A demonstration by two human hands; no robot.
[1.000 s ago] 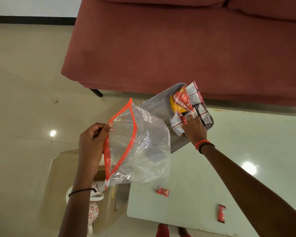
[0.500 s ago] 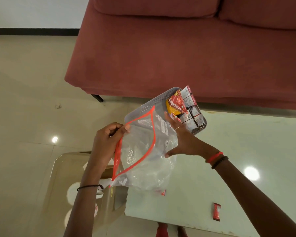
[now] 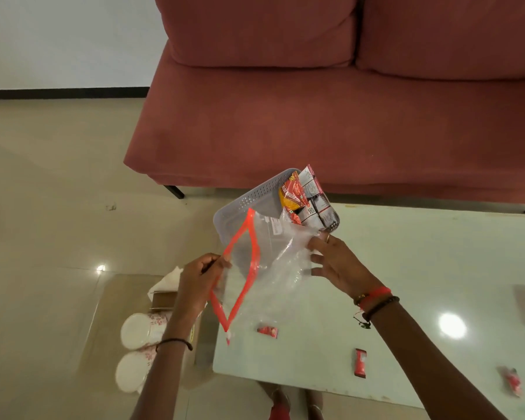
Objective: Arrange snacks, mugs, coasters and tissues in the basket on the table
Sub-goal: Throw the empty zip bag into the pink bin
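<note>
1. landmark: the basket, grey and perforated, sits on the table. all places below are given from it.

2. basket contents: snack packets stand stacked against the basket's right-hand wall. the rest of its floor looks bare through the plastic.

3. left hand: sits on the near-left side of the basket. its thumb and fingers pinch the orange zip edge of a clear zip bag. the bag's mouth gapes in a diamond shape.

4. right hand: sits just on the near side of the basket, below the snack packets. its fingers are nearly straight against the bag's crumpled closed end, with the thumb spread beneath. i cannot tell whether it pinches the plastic or only presses it.

5. key relation: the bag's long axis runs from the left hand's pinch up and right to the basket's near edge, so the bag overlaps that edge. i see nothing inside the bag.

6. remaining items: a loose red packet lies on the table on the near side of the basket, and a second packet lies nearer me again. the mugs and a tissue holder sit low on the near-left.

7. judgement: the right hand is the nearer hand to the loose packets. the bag should clear the basket first.
</note>
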